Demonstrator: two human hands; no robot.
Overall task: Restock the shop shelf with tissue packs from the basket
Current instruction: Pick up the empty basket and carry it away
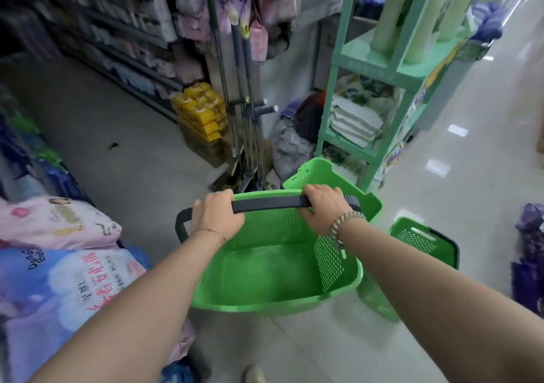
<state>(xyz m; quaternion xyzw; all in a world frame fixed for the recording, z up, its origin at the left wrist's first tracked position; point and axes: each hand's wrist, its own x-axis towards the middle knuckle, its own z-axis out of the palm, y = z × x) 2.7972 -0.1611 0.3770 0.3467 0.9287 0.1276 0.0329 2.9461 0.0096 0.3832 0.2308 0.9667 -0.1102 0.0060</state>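
Down the aisle, between stacked soft packs and a mint-green rack (379, 67), both arms reach straight forward, and the left hand (217, 217) and right hand (325, 207) are each wrapped knuckles-up around the black handle (269, 205) of a green basket (279, 291). That basket hangs tilted above the tiled floor (471, 135), its inside bare (a second green basket (424, 238) sits just beside it on the right). Tissue packs (56, 223) lie piled at the left.
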